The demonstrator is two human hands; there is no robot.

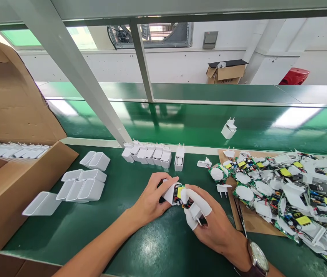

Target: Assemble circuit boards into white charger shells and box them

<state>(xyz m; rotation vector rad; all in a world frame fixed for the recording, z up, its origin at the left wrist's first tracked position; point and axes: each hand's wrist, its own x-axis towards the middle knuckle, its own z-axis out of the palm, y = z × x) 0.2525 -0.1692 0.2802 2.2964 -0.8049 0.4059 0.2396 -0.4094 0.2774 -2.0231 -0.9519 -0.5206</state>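
Observation:
Low over the green bench, my left hand (151,198) is closed around a white plastic charger housing (169,193). My right hand (216,225), with white covers on some fingers, grips a charger circuit board (178,191) with yellow-taped parts. Its near end meets the mouth of the housing; how deep it sits inside is hidden by my fingers. A white plug cap (195,211) with pins hangs from the board by my right fingers. Beyond my hands, several white chargers (148,153) stand in a row, with one more charger (179,158) at the row's right end.
Empty white housings (85,188) lie left, beside an open cardboard box (33,184) holding white plug pieces (22,151). A heap of circuit boards (292,192) covers cardboard on the right, tweezers (240,215) at its edge. One charger (229,129) rests on the green belt behind.

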